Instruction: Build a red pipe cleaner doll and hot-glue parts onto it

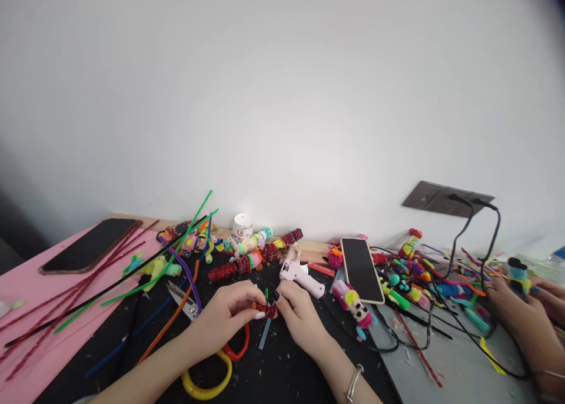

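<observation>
Pinched small dark-red fuzzy piece [268, 310] in fingertips of left hand [227, 311] and right hand [298, 313]; called for light, even pressure to avoid flattening.

Soft, even light with faint shadows.
The wall [309, 127] is palest above the middle of the back edge of the table [314, 251], dimming past its back left corner; near the right edge, a co-worker's hand [512, 310] looks blurred.
</observation>
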The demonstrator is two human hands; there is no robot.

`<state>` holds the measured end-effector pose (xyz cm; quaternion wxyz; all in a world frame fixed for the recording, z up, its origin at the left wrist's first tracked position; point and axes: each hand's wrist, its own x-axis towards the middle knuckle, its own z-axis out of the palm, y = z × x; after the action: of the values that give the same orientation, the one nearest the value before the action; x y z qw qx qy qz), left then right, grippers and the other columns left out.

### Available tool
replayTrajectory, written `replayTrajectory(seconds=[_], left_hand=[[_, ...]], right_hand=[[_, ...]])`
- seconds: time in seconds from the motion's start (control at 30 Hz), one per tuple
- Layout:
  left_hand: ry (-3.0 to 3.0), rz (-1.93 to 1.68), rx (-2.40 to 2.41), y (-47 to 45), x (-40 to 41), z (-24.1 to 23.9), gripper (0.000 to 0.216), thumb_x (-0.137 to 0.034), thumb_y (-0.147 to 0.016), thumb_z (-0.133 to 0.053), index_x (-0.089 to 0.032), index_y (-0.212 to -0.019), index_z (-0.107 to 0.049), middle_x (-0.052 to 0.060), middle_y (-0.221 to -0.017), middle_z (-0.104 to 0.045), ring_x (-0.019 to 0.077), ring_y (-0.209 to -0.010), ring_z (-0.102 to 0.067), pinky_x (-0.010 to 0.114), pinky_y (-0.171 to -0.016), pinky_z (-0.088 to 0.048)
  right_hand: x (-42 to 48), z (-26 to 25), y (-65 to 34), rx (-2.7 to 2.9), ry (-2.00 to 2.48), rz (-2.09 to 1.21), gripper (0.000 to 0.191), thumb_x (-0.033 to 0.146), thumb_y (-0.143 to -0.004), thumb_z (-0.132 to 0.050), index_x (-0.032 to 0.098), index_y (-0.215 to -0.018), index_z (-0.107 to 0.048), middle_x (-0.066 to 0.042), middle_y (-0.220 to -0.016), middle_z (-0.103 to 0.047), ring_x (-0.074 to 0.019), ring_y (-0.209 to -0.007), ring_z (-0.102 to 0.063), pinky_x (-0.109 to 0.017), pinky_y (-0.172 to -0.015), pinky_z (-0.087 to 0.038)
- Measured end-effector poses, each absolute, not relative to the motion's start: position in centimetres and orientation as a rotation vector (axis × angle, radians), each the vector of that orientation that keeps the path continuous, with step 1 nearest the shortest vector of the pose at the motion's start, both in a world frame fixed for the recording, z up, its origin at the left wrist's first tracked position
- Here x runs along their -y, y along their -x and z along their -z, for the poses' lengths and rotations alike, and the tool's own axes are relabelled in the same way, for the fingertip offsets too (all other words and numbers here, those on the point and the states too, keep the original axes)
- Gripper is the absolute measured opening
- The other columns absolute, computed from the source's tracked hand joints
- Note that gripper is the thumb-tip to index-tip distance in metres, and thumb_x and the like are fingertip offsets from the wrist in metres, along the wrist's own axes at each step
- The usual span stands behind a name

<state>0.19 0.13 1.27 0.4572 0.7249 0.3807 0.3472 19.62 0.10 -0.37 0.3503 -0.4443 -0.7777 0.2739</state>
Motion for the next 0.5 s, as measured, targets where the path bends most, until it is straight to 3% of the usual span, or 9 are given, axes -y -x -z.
replayTrajectory(seconds=[0.17, 0.33, 0.5], left_hand=[[-1.728, -0.86, -0.92, -0.29, -0.23, -0.98, 0.007, -0.018, -0.078, -0.058, -0.018, -0.084, -0.063, 0.001, -0.082, -0.061, 0.0146, -0.075, -0.058, 0.025, -0.068, -0.047], [-1.618, -0.87, -0.877, -0.43, -0.61, -0.4, 0.015, -0.02, -0.078, -0.06, -0.019, -0.093, -0.06, 0.005, -0.098, -0.062, 0.019, -0.093, -0.062, 0.03, -0.083, -0.05], [-1.584, -0.89, -0.945, -0.26, -0.67, -0.48, 0.019, -0.032, -0.085, -0.055, -0.018, -0.099, -0.057, 0.005, -0.096, -0.064, 0.0191, -0.09, -0.063, 0.029, -0.08, -0.05]], right_hand=[[-0.09, 0.64, -19.57, 1.964, 1.149, -0.771, 0.029, 0.024, -0.093, -0.039, 0.02, -0.064, -0.039, 0.001, -0.066, -0.045, -0.0152, -0.065, -0.041, -0.027, -0.061, -0.03], [-0.05, 0.66, -19.53, 1.911, 1.131, -0.718, 0.026, 0.024, -0.094, -0.039, 0.02, -0.068, -0.04, 0.002, -0.067, -0.044, -0.0145, -0.064, -0.042, -0.026, -0.059, -0.031], [0.1, 0.48, -19.63, 1.93, 1.131, -0.6, 0.024, 0.021, -0.094, -0.037, 0.02, -0.071, -0.04, 0.001, -0.069, -0.045, -0.0155, -0.066, -0.044, -0.027, -0.061, -0.033]])
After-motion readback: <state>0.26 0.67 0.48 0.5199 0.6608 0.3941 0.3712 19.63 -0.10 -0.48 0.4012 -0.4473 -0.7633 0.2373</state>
